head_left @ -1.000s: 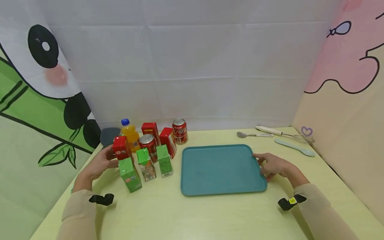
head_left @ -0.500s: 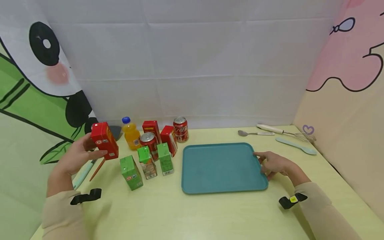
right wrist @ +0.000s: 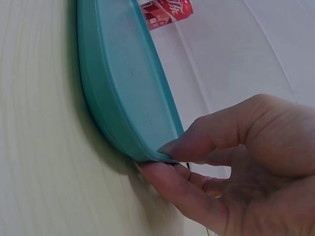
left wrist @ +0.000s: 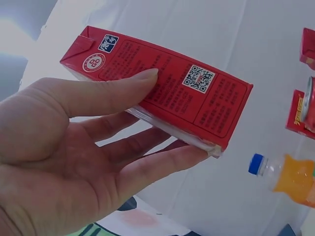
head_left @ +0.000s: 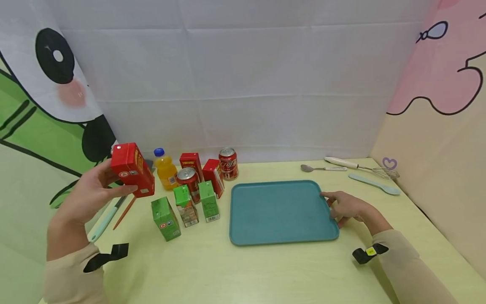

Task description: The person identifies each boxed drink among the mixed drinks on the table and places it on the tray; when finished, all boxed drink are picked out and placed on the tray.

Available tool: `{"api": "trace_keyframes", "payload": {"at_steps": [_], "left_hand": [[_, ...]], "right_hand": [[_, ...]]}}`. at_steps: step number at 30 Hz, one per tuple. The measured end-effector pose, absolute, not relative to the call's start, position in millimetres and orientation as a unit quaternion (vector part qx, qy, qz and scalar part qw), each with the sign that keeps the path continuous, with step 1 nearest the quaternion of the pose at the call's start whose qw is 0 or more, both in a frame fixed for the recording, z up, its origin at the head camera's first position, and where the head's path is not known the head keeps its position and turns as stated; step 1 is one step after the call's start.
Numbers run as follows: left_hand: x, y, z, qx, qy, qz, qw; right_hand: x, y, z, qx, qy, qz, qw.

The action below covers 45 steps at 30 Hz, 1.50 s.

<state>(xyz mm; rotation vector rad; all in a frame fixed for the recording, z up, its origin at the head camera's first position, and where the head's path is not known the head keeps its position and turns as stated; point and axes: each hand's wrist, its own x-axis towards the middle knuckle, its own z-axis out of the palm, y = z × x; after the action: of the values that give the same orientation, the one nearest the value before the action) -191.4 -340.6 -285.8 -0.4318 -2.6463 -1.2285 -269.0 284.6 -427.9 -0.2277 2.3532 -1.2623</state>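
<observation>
My left hand (head_left: 89,190) holds a red drink carton (head_left: 133,169) up off the table at the left, tilted. In the left wrist view the thumb (left wrist: 113,93) lies across its printed side, and the fingers are behind and under it. At the right my right hand (head_left: 351,209) pinches the right rim of a blue-green tray (head_left: 282,213). The right wrist view shows thumb and fingers on either side of that rim. Between the hands stand green cartons (head_left: 166,218), red cartons (head_left: 214,175), cola cans (head_left: 189,181) and an orange drink bottle (head_left: 166,171) with a blue cap.
Beyond the tray to the right lie a spoon (head_left: 322,169), a whisk (head_left: 358,167) and a pale blue utensil (head_left: 373,184). Under my left forearm are a mint-handled utensil (head_left: 104,223) and a thin brown stick (head_left: 124,213). A white cloth wall (head_left: 243,93) closes the back.
My left hand has lifted the red carton from beside the green one and carried it up and left, uncovering the mint-handled utensil and brown stick. The right hand stays at the tray rim.
</observation>
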Motion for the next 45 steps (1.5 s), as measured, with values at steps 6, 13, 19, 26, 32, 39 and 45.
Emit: {"api": "trace_keyframes", "payload": {"at_steps": [6,13,19,26,32,39,45], "left_hand": [[-187,-323,-282,-0.135,-0.888,-0.429,0.097],[-199,-288,-288,-0.199,-0.864,-0.458,0.068],[-207,-253,-290,-0.211,-0.856,-0.469,0.050],[-214,-213,-302,-0.208,-0.845,-0.492,0.038],[-216,-180,-316,-0.212,-0.833,-0.511,0.019],[-221,-157,-334,-0.197,-0.833,-0.517,-0.002],[-226,-151,-343,-0.191,-0.843,-0.503,-0.005]], "right_hand": [[-267,286,-429,-0.082,0.855,-0.456,0.231],[-267,285,-427,-0.081,0.854,-0.458,0.232],[-269,284,-425,-0.079,0.855,-0.458,0.229],[-270,283,-426,-0.079,0.858,-0.453,0.228],[-270,284,-426,-0.081,0.859,-0.450,0.229],[-269,284,-426,-0.085,0.859,-0.449,0.230],[-269,282,-427,-0.083,0.859,-0.451,0.228]]}}
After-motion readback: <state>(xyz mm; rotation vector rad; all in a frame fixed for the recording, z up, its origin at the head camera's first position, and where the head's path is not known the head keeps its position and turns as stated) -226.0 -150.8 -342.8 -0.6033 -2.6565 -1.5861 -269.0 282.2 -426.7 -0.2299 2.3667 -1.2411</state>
